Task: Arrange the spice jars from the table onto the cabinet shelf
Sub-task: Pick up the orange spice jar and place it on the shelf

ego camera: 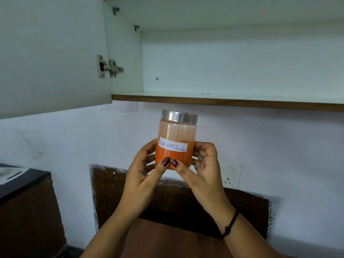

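Clear jar (176,133), steel lid (179,116), upright, about half full of orange-red powder, labelled "Red chilli Powder". Gripped low between curled fingers (163,163) of left hand (142,172) and right hand (203,165), just below cabinet shelf (232,101).

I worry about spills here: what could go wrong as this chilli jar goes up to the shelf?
The jar is gripped only near its base, by the left hand and the right hand, so it may tip or slip on the way up. The shelf edge shows just above the steel lid; a straight lift could knock the lid against it.
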{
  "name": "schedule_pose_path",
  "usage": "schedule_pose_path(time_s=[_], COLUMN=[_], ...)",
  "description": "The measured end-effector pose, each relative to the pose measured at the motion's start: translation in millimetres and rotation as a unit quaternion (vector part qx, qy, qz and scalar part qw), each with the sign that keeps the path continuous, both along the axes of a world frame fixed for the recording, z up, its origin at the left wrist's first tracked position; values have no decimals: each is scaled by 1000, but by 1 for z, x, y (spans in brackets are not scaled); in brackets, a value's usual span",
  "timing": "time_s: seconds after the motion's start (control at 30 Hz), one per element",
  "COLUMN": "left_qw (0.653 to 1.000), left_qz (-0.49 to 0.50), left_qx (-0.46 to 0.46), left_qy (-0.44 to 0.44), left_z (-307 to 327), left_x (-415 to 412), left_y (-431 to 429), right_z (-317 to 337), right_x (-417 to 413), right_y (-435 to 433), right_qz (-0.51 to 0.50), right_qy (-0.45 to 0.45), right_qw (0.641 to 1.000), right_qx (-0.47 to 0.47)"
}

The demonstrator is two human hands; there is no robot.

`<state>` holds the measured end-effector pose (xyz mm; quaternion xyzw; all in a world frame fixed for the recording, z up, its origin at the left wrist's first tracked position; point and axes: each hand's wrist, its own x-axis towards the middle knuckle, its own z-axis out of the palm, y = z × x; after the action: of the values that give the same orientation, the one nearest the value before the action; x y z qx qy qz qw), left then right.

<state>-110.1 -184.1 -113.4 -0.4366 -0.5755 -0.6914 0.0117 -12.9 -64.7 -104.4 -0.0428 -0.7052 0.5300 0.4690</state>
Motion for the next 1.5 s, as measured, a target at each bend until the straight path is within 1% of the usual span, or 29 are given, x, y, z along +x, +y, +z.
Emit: schedule_pose_path(time_s=[0.43, 0.77, 0.9, 1.07, 1.17, 1.27, 1.5], left_qw=[996, 990, 986, 979, 971, 966, 959], left_qz=[60, 70, 77, 95, 128, 144, 165], left_qx=[54, 44, 38, 19, -4, -25, -47], left_qy=[38, 117, 142, 178, 203, 212, 226], left_z=[56, 114, 133, 143, 146, 143, 138], left_x=[-64, -115, -134, -161, -173, -184, -200], left_y=[8, 16, 24, 32, 37, 41, 45], right_z=[67, 135, 160, 176, 184, 187, 182], right_x=[-56, -99, -115, -136, -145, -155, -171], right_y=[13, 30, 30, 37, 41, 45, 49], right_qz=[30, 34, 6, -26, -38, -54, -77], right_qy=[-15, -22, -28, -64, -95, -123, -155], right_qw=[996, 989, 985, 975, 967, 963, 956], right_qx=[87, 145, 169, 213, 233, 233, 237])
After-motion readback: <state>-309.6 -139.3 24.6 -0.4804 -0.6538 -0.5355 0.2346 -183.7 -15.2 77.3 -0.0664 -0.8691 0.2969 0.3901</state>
